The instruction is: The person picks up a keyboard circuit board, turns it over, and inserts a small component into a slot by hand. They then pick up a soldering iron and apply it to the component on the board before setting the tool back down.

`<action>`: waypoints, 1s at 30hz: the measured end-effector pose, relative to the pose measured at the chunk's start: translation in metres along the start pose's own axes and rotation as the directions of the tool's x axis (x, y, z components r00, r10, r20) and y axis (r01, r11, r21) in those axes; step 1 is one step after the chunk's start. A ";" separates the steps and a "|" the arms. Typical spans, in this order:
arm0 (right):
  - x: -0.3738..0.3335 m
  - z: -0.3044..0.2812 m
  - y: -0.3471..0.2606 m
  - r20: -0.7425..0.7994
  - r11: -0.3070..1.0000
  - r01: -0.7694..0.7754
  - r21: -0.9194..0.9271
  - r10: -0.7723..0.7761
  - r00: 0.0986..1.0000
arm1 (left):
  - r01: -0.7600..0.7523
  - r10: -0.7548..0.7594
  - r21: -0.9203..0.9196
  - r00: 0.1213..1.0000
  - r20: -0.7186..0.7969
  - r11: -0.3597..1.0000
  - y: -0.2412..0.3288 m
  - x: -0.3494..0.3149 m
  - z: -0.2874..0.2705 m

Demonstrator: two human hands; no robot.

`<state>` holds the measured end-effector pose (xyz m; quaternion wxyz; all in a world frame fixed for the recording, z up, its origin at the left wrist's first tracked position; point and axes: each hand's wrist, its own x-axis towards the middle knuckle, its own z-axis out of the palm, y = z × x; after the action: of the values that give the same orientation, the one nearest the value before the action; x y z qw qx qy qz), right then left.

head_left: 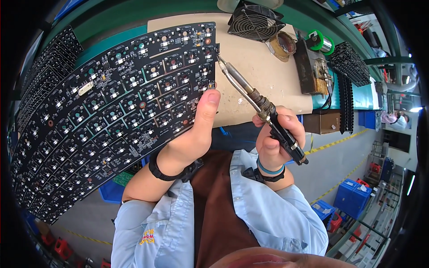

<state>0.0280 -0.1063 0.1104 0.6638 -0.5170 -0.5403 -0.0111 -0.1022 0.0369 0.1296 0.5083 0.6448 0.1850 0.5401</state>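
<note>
My left hand [196, 129] grips a large black keyboard circuit board [116, 107] by its near right edge, thumb lying along that edge. The board is held up tilted, its component side with rows of small white parts facing me. In my right hand [279, 136] is a soldering iron [254, 96], fingers wrapped round its black handle. A thin metal tube runs along the iron's shaft to the tip. That tip is at the board's upper right edge, beside a small dark part there; whether it touches cannot be made out.
Beige sheeting [263, 85] covers the bench. At its back stand a black fan [255, 23], a round tin [283, 46], a worn metal block [313, 67] and a green solder spool [321, 42]. Stacked boards [49, 67] rise at left, more boards [351, 64] at right. Blue crates [353, 196] sit on the floor.
</note>
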 end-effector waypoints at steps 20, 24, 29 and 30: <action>-0.001 0.009 0.001 -0.074 0.998 0.004 0.056 0.000 0.997 | -0.015 0.015 0.044 1.000 -0.004 0.999 0.000 0.001 0.001; -0.006 0.008 0.000 -0.067 0.999 -0.020 0.043 0.022 0.997 | -0.004 0.003 0.056 1.000 0.011 0.998 0.001 -0.002 -0.001; -0.004 0.007 0.000 -0.046 0.998 -0.018 0.055 0.020 0.999 | 0.002 -0.001 0.056 1.000 -0.007 0.998 0.000 -0.001 -0.001; -0.004 0.007 0.000 -0.042 0.998 -0.020 0.052 0.022 0.999 | -0.017 0.018 0.065 1.000 -0.014 0.998 -0.001 -0.001 -0.001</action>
<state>0.0209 -0.1037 0.1068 0.6885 -0.5049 -0.5206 -0.0012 -0.1029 0.0368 0.1286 0.4809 0.6585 0.2006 0.5430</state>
